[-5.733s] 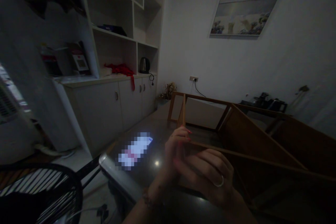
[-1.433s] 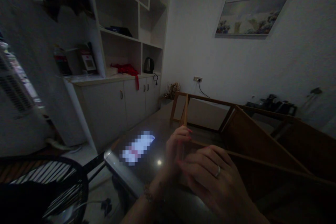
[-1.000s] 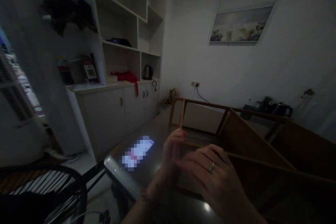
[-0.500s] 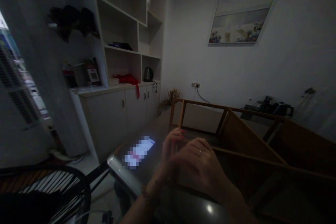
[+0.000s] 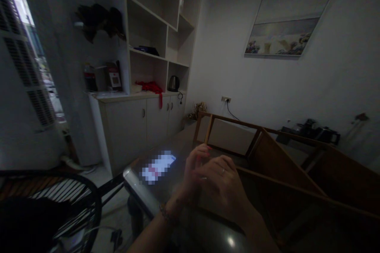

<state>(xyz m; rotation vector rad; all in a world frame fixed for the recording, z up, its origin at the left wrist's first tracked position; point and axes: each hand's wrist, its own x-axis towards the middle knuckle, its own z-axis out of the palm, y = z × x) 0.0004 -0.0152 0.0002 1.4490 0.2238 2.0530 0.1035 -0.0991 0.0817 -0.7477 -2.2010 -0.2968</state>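
- Brown wooden open-frame shelf (image 5: 283, 162): on the dark glossy tabletop (image 5: 180, 145), spanning twelve to four o'clock from my hands.
- Handling, judged: stiff, fairly heavy; grip the outer rails.
- My left hand (image 5: 193, 168) and right hand (image 5: 222, 176): half curled, fingertips close together; whether anything is pinched, I cannot tell.

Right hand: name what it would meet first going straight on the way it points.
Most likely the left hand: the right hand has its fingers aimed at it. They overlap in this view, so any gap or touch is unclear.
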